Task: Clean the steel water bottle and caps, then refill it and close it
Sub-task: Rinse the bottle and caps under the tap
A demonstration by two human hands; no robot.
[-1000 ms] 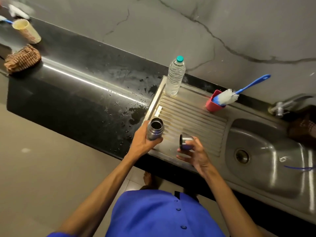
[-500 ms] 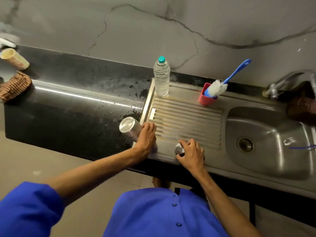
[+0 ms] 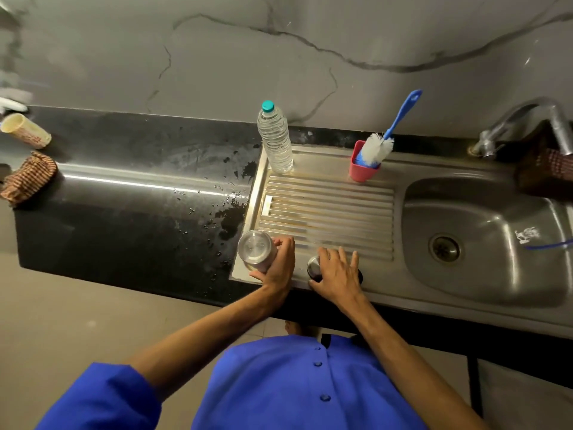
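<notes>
The steel bottle (image 3: 256,250) is upside down, its round shiny base facing up, tilted a little left, at the near left corner of the ribbed draining board (image 3: 328,209). Just right of it a small steel cap (image 3: 313,265) lies on the board's near edge, mostly covered.

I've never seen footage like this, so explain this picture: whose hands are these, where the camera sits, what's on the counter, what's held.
No machine here: a person wears a camera on the head, looking down at their own hands. The left hand grips the steel water bottle, turned upside down over the sink drainboard. The right hand rests, fingers spread, over a steel cap on the drainboard. Further back stand a plastic water bottle and a bottle brush in a pink cup. The sink basin lies to the right.
</notes>
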